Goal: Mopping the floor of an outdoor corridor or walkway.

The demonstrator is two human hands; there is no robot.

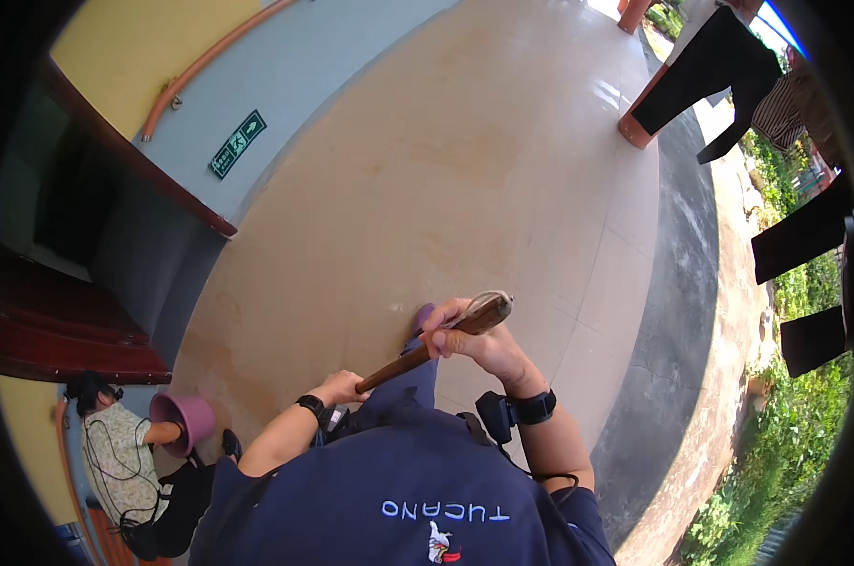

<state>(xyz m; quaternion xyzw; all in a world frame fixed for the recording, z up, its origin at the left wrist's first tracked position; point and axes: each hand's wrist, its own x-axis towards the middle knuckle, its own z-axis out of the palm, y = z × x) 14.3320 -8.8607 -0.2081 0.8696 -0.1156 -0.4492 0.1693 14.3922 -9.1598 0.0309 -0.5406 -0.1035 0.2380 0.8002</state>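
A brown wooden pole slants across in front of my body, its thick end up and to the right. My right hand is closed round it near that end, where a pale cord loop is attached. Lower down, my left hand is closed on the same pole. The pole's lower end is hidden behind my left hand and body. A dark strap circles each of my wrists, and the right one carries a black device. One purple shoe shows just beyond the pole.
Beige floor stretches ahead. At lower left, a seated person has a hand at a pink bucket. A handrail and doorway line the left wall. Posts, hanging dark clothes and plants stand on the right.
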